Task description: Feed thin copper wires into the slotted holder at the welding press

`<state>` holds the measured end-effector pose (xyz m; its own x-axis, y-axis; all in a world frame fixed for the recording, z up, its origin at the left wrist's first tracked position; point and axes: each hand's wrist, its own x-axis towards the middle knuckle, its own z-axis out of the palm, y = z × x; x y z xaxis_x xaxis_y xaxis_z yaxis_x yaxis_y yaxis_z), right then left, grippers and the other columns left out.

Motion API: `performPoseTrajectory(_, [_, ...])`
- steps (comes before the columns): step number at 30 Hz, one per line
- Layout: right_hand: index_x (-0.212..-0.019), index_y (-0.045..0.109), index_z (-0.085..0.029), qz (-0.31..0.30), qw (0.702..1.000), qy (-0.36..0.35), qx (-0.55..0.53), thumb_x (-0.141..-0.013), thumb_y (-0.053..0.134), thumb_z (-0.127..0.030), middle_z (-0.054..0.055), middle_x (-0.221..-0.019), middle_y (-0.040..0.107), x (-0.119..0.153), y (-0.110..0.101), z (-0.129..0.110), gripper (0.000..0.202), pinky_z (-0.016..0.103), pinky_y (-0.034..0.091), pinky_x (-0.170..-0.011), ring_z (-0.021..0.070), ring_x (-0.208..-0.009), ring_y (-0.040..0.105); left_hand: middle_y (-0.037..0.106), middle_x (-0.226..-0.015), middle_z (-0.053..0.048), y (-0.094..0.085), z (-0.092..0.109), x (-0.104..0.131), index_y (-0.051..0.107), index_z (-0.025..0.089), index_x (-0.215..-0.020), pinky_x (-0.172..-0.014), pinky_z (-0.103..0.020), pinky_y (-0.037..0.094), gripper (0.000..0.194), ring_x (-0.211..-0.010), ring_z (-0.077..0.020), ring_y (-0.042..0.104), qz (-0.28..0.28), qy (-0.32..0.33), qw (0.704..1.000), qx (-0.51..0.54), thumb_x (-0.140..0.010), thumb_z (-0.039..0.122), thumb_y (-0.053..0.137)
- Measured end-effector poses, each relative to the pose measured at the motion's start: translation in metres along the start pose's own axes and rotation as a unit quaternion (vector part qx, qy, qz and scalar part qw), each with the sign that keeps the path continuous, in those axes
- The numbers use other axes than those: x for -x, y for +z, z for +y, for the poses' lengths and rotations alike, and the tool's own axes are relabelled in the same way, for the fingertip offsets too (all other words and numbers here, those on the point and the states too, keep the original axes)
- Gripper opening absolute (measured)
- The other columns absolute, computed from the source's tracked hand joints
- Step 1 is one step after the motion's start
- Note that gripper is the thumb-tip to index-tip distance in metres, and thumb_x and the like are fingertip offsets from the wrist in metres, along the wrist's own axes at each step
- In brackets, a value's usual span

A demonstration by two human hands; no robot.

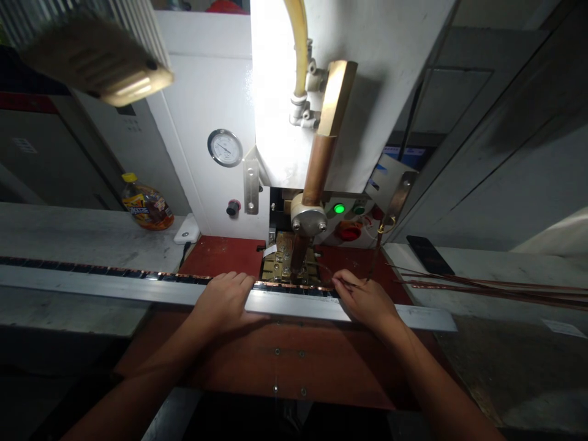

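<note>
A long silvery metal bar (pixel 294 304) lies crosswise in front of the machine, with a dark segmented strip (pixel 101 270) with copper-coloured edges along its far side. My left hand (pixel 225 301) is closed over the bar and strip, left of the machine's electrode (pixel 299 252). Right of that, my right hand (pixel 367 301) pinches a thin copper-coloured wire (pixel 351 283) between thumb and forefinger, its wrist over the bar. The electrode's tip comes down close to the strip, in front of a brass-coloured fixture (pixel 278 269). Whether the tip touches anything is too small to tell.
A bundle of long thin copper strips (pixel 496 294) lies on the right bench, near a black phone (pixel 429 254). On the left bench stand a drink bottle (pixel 147 205) and a small white box (pixel 186 229). A lamp (pixel 105 67) hangs at upper left.
</note>
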<state>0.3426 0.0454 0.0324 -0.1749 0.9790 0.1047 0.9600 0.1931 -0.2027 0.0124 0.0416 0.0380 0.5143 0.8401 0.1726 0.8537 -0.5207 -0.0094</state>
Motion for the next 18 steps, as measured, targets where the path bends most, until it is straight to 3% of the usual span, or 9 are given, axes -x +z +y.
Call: performPoseTrajectory(18, [-0.105,0.063,-0.028,-0.014,0.999,0.001,-0.029,-0.104,0.04,-0.036,0.001,-0.08,0.078,-0.0038,-0.0004,0.0008,0.025,0.03,0.036,-0.065,0.024,-0.077,0.075,0.072,-0.098,-0.012,-0.0042,0.0002,-0.0048,0.065,0.017,-0.099,-0.081,-0.042,0.048,0.069,-0.092,-0.0324,0.067,-0.043,-0.016,0.999,0.001,-0.08,0.083,0.057])
